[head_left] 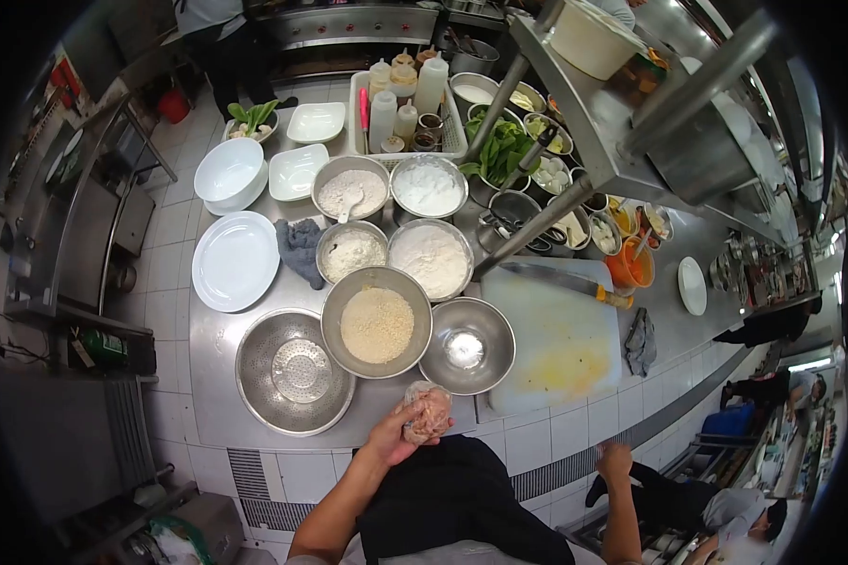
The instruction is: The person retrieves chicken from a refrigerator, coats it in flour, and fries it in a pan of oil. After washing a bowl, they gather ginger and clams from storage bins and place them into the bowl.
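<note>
My left hand [396, 435] is raised in front of my black apron and grips a small clear plastic bag of pinkish minced meat [428, 412], just off the counter's front edge. Closest to it are a steel bowl of pale crumbs [377, 325], an empty steel bowl [467, 346] and a steel colander [294, 371]. My right hand [617, 461] hangs low on the right, below the counter edge by the tiled front. Its fingers are loosely apart and nothing is in it.
Behind these stand bowls of flour and white powder [430, 258], a white cutting board [556, 339] with a knife [575, 282], white plates [235, 260], squeeze bottles [396, 104] and greens [499, 151]. A steel shelf post [546, 212] slants overhead. A person in a white cap [740, 513] crouches at the lower right.
</note>
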{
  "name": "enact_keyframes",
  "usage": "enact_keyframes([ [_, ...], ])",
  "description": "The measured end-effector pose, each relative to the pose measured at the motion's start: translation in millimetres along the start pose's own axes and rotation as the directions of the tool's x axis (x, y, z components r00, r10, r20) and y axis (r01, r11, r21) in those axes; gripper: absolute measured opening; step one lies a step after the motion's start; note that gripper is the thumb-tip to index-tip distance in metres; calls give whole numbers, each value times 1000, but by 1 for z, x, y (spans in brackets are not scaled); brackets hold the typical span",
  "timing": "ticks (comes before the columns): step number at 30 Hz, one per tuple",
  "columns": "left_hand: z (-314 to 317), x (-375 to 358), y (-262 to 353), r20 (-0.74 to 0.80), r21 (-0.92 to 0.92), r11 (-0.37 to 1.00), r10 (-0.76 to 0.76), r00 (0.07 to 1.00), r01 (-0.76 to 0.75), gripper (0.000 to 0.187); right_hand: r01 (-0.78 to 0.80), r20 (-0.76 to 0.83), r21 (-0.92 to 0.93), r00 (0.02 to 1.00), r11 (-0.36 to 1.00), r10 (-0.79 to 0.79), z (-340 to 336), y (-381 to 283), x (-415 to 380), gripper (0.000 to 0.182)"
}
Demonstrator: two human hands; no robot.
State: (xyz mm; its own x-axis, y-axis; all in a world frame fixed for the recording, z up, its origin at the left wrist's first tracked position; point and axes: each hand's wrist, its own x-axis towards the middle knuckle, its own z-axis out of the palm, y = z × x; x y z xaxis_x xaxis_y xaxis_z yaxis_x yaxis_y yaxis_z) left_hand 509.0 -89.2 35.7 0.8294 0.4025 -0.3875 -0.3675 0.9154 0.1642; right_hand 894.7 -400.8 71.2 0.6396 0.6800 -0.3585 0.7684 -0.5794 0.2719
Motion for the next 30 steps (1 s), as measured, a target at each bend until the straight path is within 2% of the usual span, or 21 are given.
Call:
enact_keyframes([
  [1,0,0,5,15,99,995,0,1000,-1,49,-1,-5,7,1000,1000,1,15,10,-15,17],
  [2,1,1,11,28,197,980,10,1000,-15,48,-40,-54,-76,998,996,36,22,15,-22,20],
  [3,3,3,16,26,207,978,27,999,-32,48,-80,-108,-153,992,985,64,29,20,-18,23],
  [4,4,2,22,-11,217,975,42,999,-39,49,-72,-110,-139,992,988,57,15,8,-11,23],
  [6,8,-4,26,-51,247,969,38,998,-24,49,-149,-217,116,961,982,172,-55,-41,5,23],
  [8,20,-7,24,-20,237,970,58,998,-51,46,109,-326,451,944,886,50,-111,-85,19,26],
  [10,48,-12,18,-56,268,962,75,996,-57,44,458,-487,641,863,616,-134,-161,-139,20,26],
  [11,60,-11,14,-90,295,952,112,990,-81,43,610,-535,625,789,486,-301,-181,-162,23,28],
  [13,68,-1,3,-94,335,933,170,981,-130,42,641,-496,724,740,255,-454,-224,-212,14,32],
  [15,76,6,-6,-97,367,910,242,965,-192,42,773,-538,582,599,252,-593,-223,-243,26,34],
  [16,80,10,-8,-94,406,892,256,962,-197,42,782,-542,571,587,249,-601,-217,-253,33,34],
  [18,81,12,-11,-94,431,875,287,953,-221,42,868,-539,458,441,189,-718,-201,-267,48,33],
  [21,75,15,-11,-179,398,895,293,939,-204,38,863,-467,486,387,135,-795,-208,-266,51,38],
  [23,70,15,-11,-224,296,937,258,940,-186,39,857,-444,507,354,95,-823,-211,-268,53,37],
  [27,68,23,-16,-250,268,934,303,919,-235,40,846,-467,531,331,39,-820,-206,-270,85,25],
  [28,63,26,-18,-177,164,954,280,943,-252,40,843,-471,538,321,21,-822,-209,-272,95,20],
  [29,64,27,-16,-99,59,963,266,959,-261,40,767,-490,641,444,35,-750,-220,-276,97,15],
  [30,66,27,-15,-98,60,961,276,956,-271,40,771,-493,636,435,29,-754,-226,-282,108,15],
])
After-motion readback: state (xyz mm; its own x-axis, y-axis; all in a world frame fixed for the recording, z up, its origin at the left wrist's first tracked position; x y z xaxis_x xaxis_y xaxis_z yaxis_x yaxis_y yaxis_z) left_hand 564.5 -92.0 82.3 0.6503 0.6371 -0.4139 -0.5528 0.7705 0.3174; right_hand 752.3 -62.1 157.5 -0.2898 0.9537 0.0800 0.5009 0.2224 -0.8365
